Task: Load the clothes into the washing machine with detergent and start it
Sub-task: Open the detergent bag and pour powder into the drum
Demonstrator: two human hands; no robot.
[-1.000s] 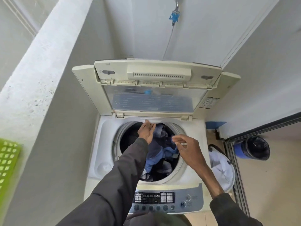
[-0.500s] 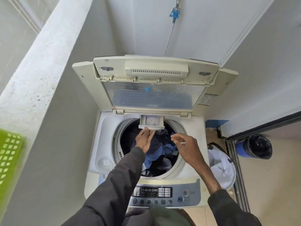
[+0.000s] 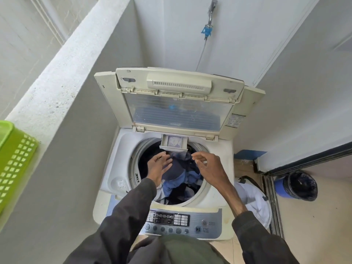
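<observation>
At the right end of the near control panel (image 3: 215,216), small pale lettering reads "POWER" beside the round power button (image 3: 204,222) and "START PAUSE" beside the play-pause button (image 3: 198,229). The print on the sticker (image 3: 235,121) right of the raised lid (image 3: 179,83) is too small to read.

Pale walls (image 3: 171,35) enclose a nook; a green basket (image 3: 13,164) sits on the ledge (image 3: 57,73).

Standing on floor (image 3: 314,235): washing machine (image 3: 122,159) beneath right grip (image 3: 209,168); white bag (image 3: 255,202), then blue bin (image 3: 299,185), to its right.
</observation>
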